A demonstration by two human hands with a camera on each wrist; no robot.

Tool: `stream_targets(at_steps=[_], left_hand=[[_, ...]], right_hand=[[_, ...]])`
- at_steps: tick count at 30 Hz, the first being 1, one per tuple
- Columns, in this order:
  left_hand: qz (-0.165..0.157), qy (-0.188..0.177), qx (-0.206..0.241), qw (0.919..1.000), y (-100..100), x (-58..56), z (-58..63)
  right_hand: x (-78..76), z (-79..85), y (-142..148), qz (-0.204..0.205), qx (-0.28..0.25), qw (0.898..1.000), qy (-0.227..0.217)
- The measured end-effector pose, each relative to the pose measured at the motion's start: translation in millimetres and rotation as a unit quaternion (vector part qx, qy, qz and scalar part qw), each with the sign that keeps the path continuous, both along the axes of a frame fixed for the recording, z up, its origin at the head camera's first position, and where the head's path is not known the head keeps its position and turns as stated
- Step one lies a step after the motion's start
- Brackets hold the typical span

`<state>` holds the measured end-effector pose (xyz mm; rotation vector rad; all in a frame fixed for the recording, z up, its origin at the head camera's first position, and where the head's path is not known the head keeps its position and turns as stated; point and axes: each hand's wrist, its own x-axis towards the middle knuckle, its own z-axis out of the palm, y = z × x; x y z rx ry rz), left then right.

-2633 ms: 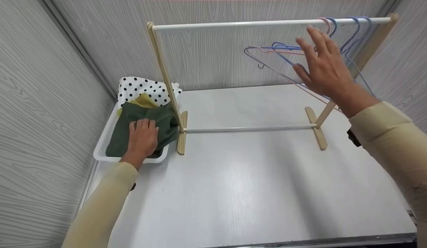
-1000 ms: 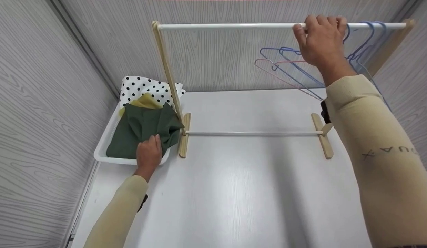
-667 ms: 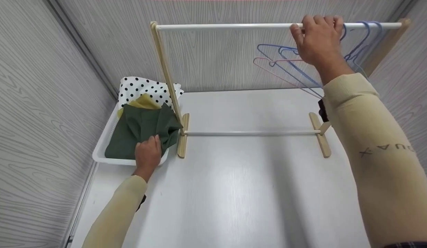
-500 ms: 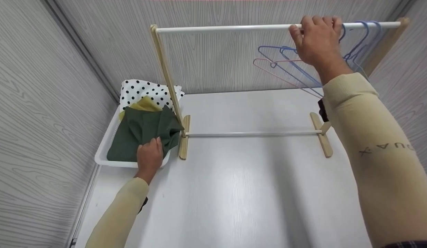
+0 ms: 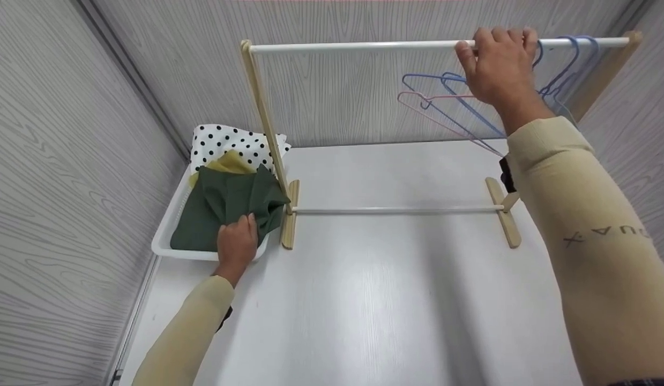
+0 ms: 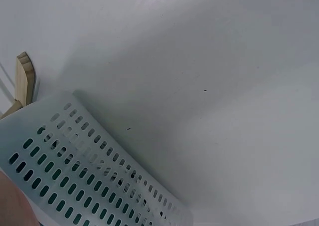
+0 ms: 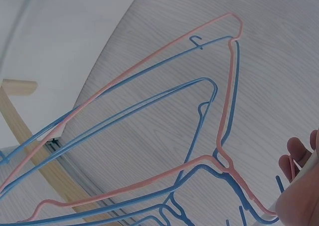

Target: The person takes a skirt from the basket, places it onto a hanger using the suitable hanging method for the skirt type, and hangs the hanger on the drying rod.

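Observation:
My left hand (image 5: pixel 238 240) has curled fingers at the front edge of a dark green cloth (image 5: pixel 224 190), pinching its edge by the white basket's (image 5: pixel 184 255) front rim. Its fingertips are hidden. In the left wrist view the basket's perforated wall (image 6: pixel 84 156) fills the lower left. My right hand (image 5: pixel 499 67) curls over the white rod (image 5: pixel 353 46) of a wooden rack, holding the hook of a pink clothes hanger (image 7: pixel 134 183) there. The hook's tip shows at the fingers in the right wrist view. Several blue hangers (image 7: pixel 149 101) hang beside it.
White cloth with black dots (image 5: pixel 224 139) and a yellow cloth (image 5: pixel 227 162) lie behind the green one in the basket. The rack's left post (image 5: pixel 266 120) stands against the basket. A lower bar (image 5: pixel 396 210) crosses just above the white table (image 5: pixel 364 300). Grey wood-patterned walls enclose it.
My right hand has come down from beside the hangers onto the rod and the pink hanger's hook. My left hand, earlier flat on the green cloth, has slid to its front edge and curled.

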<state>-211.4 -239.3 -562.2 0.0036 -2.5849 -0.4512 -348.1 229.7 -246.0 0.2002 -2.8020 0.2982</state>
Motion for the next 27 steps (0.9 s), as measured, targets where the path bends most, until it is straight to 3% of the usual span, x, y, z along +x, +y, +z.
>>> stream_targets(at_steps=[7,18,27], left_hand=[[0.000,-0.004,0.004,1.0000,0.0,-1.5,1.1],[0.008,-0.022,0.004,0.9997,-4.5,2.6,-3.9],[0.011,-0.028,0.007,0.9995,-3.2,-1.2,-0.4]], right_hand=[[1.7,-1.2,2.2,-0.001,-0.005,1.000,0.016],[0.6,-4.4,-3.9,0.000,-0.006,1.000,-0.003],[0.6,-2.0,-1.4,-0.009,-0.002,1.000,-0.008]])
